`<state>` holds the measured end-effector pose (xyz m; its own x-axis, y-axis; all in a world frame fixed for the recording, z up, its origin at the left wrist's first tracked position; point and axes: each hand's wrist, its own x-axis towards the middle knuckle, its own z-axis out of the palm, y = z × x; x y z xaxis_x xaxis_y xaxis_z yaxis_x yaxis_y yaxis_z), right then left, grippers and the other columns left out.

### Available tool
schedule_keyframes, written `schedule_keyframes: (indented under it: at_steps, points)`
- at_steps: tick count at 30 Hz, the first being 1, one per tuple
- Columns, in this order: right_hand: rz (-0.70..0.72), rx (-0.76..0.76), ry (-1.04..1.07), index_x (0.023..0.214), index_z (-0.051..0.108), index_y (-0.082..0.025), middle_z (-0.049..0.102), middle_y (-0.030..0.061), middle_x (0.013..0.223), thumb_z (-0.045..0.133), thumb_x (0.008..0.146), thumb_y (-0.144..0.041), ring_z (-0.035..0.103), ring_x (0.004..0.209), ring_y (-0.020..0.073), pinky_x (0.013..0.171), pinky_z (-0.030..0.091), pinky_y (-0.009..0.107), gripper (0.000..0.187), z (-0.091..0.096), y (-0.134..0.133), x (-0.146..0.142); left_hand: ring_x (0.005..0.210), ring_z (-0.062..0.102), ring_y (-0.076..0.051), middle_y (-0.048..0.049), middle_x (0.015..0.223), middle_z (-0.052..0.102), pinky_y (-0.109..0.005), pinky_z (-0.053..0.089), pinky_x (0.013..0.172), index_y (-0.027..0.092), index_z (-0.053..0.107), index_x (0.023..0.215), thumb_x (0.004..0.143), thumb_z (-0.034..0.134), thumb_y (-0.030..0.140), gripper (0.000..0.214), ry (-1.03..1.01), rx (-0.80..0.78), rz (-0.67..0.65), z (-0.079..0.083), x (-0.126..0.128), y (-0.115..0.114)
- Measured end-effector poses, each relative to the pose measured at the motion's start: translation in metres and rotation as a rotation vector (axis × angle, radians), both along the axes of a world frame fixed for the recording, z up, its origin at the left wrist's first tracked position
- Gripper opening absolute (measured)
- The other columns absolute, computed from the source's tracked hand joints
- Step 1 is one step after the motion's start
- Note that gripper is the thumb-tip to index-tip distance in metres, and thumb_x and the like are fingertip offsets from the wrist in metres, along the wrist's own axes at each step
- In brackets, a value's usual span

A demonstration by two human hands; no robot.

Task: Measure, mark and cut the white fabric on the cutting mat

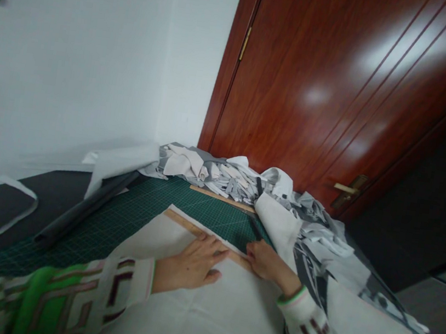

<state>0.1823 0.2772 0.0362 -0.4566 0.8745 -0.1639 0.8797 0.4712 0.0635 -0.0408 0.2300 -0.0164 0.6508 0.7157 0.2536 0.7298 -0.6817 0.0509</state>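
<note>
My left hand (pixel 193 262) lies flat with fingers stretched out, pressing a long wooden ruler (pixel 185 224) onto a sheet of pale grey fabric (pixel 227 317). The ruler runs along the fabric's far edge over a green cutting mat (pixel 152 201). My right hand (pixel 266 259) is closed at the ruler's right end around a thin dark tool (pixel 256 228) whose tip points away over the mat. I cannot make out what kind of tool it is.
A heap of grey and white fabric scraps (pixel 225 175) lies along the mat's far edge and down the right side. A second wooden ruler (pixel 219 196) rests near it. A dark roll (pixel 84 208) lies at the left. A brown door (pixel 341 95) stands behind.
</note>
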Motion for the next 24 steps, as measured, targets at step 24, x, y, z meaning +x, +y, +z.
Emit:
schedule_keyframes:
  at_steps: [24]
  points:
    - [-0.047,-0.035,-0.010,0.097,0.069,-0.010,0.072,0.0171,0.103,0.043,0.093,-0.011,0.066,0.099,0.0244,0.078,0.042,0.028,0.026,-0.005,0.000,0.017,0.124,0.045,-0.030,-0.0091,0.135,0.054,-0.050,0.036,0.104,0.022,0.049,0.140,0.092,0.060,0.037,0.052,-0.053,-0.035,-0.035,0.003,-0.001,0.008]
